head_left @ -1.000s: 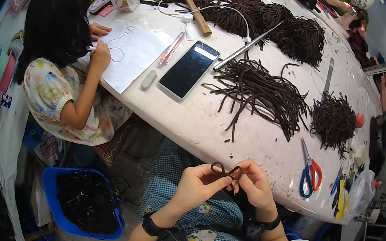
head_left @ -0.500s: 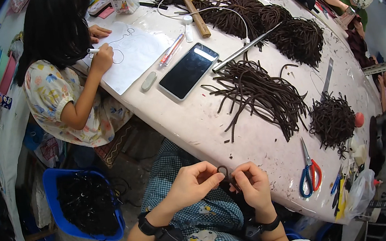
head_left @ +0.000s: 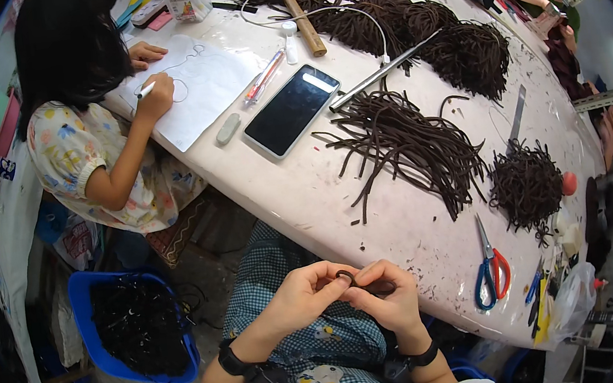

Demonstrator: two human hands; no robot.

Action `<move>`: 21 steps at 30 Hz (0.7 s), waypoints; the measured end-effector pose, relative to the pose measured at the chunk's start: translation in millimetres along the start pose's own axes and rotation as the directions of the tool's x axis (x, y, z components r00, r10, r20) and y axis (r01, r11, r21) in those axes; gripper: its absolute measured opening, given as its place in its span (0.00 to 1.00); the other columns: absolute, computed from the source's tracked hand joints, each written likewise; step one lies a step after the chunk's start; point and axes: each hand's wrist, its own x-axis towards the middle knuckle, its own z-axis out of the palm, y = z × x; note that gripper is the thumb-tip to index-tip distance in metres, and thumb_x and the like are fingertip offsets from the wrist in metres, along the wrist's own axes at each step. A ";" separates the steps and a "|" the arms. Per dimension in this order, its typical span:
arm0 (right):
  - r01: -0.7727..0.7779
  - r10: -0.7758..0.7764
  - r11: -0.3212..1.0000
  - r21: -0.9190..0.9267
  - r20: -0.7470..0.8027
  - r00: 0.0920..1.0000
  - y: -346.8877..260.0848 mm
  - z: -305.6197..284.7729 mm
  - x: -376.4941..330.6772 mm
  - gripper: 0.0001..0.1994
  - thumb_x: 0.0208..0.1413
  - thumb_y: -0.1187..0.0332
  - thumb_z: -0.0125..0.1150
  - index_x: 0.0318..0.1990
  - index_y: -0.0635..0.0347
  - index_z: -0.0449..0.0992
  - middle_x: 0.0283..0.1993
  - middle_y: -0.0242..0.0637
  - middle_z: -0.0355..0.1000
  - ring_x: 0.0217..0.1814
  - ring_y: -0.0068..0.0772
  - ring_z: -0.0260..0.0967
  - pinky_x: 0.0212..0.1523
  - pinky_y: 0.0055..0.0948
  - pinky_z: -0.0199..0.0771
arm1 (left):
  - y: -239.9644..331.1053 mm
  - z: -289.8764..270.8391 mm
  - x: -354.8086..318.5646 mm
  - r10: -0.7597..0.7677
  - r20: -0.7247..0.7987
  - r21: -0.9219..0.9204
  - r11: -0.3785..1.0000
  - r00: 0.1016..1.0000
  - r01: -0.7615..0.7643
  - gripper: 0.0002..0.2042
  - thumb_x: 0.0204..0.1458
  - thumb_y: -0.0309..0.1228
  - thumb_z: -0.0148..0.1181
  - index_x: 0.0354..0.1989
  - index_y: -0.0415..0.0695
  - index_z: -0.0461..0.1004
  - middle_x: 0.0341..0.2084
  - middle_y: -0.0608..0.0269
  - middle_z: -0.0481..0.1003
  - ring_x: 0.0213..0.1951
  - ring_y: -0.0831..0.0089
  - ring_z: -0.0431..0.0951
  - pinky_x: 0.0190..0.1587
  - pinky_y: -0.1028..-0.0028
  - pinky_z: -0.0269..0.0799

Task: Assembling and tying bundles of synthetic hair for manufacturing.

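Between my two hands, just off the table's near edge and above my lap, is a short dark brown cord [head_left: 378, 288] bent into a small loop. My left hand [head_left: 305, 296] pinches the looped end between thumb and forefinger. Close against it, my right hand [head_left: 393, 304] grips the same cord, its thumb and fingers pressed together. Part of the cord is hidden by my fingers. On the table ahead lies a loose spread of similar dark brown cords [head_left: 415, 152], with a smaller heap of cord pieces [head_left: 525, 185] to its right.
Scissors [head_left: 489, 265] with blue and red handles lie right of my hands. A phone [head_left: 292, 111], a metal tube [head_left: 383, 71], a hammer [head_left: 304, 25] and bundled cords [head_left: 469, 59] lie farther back. At left, another person draws on paper [head_left: 196, 121]. A blue basket [head_left: 83, 323] stands below.
My right hand has moved left and up against my left hand, closing the gap around the cord loop. The view has shifted slightly; the other person's pen hand has moved a little.
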 end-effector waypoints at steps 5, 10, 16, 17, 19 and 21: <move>-0.051 0.051 0.998 0.028 0.005 0.999 -1.6 -0.9 -1.9 0.07 0.41 0.80 0.61 0.28 0.66 0.68 0.29 0.33 0.68 0.29 0.17 0.67 0.30 0.15 0.69 | 6.0 1.0 -2.2 -0.018 0.024 0.007 1.000 1.000 0.018 0.09 0.51 0.25 0.47 0.37 0.33 0.69 0.33 0.60 0.72 0.33 0.81 0.71 0.38 0.81 0.68; -0.116 0.117 0.984 0.137 0.000 0.993 -2.3 -1.5 -2.9 0.07 0.41 0.80 0.61 0.28 0.66 0.68 0.29 0.34 0.68 0.29 0.18 0.67 0.29 0.14 0.68 | 9.1 -1.3 -3.8 -0.038 0.045 -0.095 0.995 0.998 0.042 0.09 0.51 0.25 0.48 0.37 0.33 0.69 0.33 0.59 0.73 0.32 0.81 0.71 0.36 0.81 0.68; -0.123 0.123 0.983 0.137 0.011 0.992 -4.3 -0.9 -3.2 0.07 0.42 0.80 0.61 0.29 0.67 0.68 0.30 0.36 0.68 0.28 0.18 0.67 0.29 0.15 0.68 | 7.1 -9.9 0.3 -0.074 0.102 -0.140 0.986 0.992 0.088 0.10 0.50 0.24 0.47 0.37 0.31 0.69 0.35 0.56 0.72 0.32 0.80 0.72 0.37 0.81 0.68; -0.123 0.123 0.983 0.138 0.011 0.992 -4.7 -1.7 -3.4 0.07 0.42 0.80 0.61 0.29 0.67 0.68 0.30 0.36 0.68 0.28 0.18 0.67 0.29 0.15 0.68 | 8.8 -8.9 0.8 -0.074 0.101 -0.139 0.986 0.992 0.088 0.10 0.50 0.24 0.47 0.37 0.31 0.69 0.35 0.56 0.72 0.32 0.80 0.72 0.37 0.81 0.68; -0.184 0.179 0.976 0.119 0.052 0.983 -5.6 -4.8 -4.4 0.06 0.46 0.78 0.57 0.32 0.68 0.68 0.30 0.36 0.69 0.28 0.19 0.67 0.28 0.15 0.68 | 12.4 -5.9 2.1 -0.055 0.053 -0.158 0.986 0.997 0.063 0.09 0.50 0.24 0.46 0.36 0.32 0.69 0.33 0.57 0.73 0.31 0.79 0.72 0.36 0.81 0.69; -0.225 0.220 0.962 0.157 0.050 0.974 -11.5 -6.8 -3.4 0.06 0.48 0.77 0.54 0.34 0.69 0.68 0.29 0.36 0.69 0.27 0.20 0.67 0.27 0.16 0.68 | 8.9 -11.5 3.2 0.002 0.014 -0.046 0.999 1.000 -0.001 0.08 0.50 0.25 0.47 0.35 0.32 0.68 0.31 0.58 0.72 0.31 0.79 0.73 0.37 0.81 0.70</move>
